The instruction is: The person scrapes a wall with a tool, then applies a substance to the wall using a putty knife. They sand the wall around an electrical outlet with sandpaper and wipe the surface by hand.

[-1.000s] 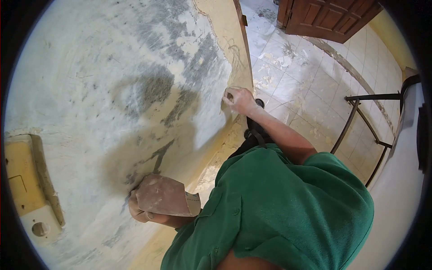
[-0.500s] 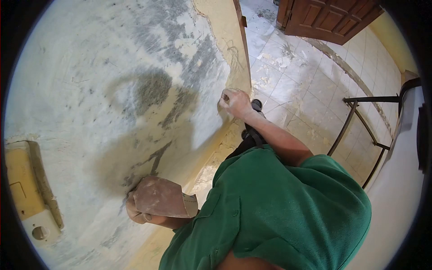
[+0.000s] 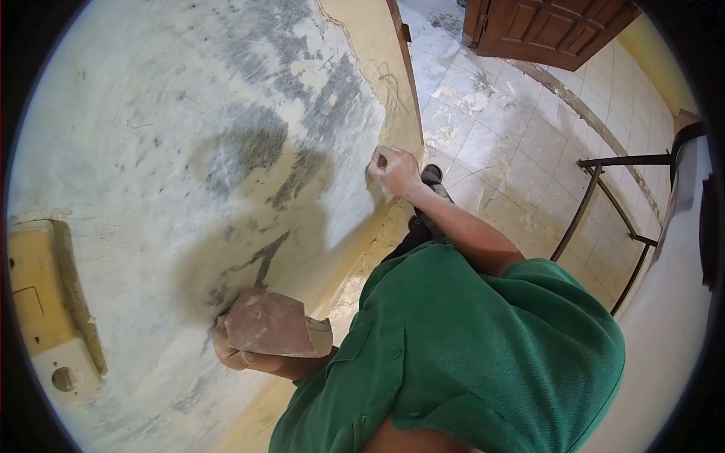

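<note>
My left hand [image 3: 229,350], at the lower left, is closed around a bent sheet of reddish-brown sandpaper [image 3: 268,325] close against the wall [image 3: 151,249]. The sheet covers most of the fingers, and its right end curls up to show a paler, printed back. My right hand [image 3: 396,171] is curled into a loose fist by the wall's lower right border, with a dusty forearm behind it. A hollow shows through the curled fingers, with nothing visible inside. The wall around both hands is whitish, with grey scuffs and my shadow across it.
A yellow and white socket box [image 3: 47,302] sits recessed in the wall at the left. Dusty tiles [image 3: 483,151] cover the floor beside my shoe [image 3: 432,175]. A brown panelled door [image 3: 555,30] stands at the top, a dark metal frame [image 3: 581,215] at the right.
My left hand and the sandpaper sit very slightly further right. My shadow on the wall has shifted a little. The right hand stays almost in place, still curled.
</note>
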`<action>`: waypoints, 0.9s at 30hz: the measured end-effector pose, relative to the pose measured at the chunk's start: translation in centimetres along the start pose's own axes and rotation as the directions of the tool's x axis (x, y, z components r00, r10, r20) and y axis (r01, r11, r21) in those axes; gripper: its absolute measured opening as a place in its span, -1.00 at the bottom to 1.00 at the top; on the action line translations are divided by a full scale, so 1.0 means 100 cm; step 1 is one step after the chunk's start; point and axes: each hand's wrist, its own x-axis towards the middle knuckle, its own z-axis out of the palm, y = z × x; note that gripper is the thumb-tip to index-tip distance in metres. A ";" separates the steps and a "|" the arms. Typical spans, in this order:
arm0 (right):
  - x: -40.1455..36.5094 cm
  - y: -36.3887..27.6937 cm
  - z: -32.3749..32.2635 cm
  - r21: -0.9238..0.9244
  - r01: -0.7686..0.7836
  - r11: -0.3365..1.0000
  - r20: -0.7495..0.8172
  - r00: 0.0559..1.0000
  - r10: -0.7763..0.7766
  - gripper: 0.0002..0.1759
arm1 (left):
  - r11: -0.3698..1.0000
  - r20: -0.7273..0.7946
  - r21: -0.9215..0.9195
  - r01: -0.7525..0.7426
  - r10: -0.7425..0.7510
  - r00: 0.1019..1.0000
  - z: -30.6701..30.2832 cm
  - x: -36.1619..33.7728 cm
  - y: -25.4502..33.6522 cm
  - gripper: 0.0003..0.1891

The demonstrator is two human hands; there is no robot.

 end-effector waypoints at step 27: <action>-0.002 0.011 -0.008 0.070 -0.198 0.978 0.144 0.972 0.186 -0.77 | 0.971 0.217 -0.221 0.094 -0.045 0.975 -0.016 0.011 -0.005 -0.67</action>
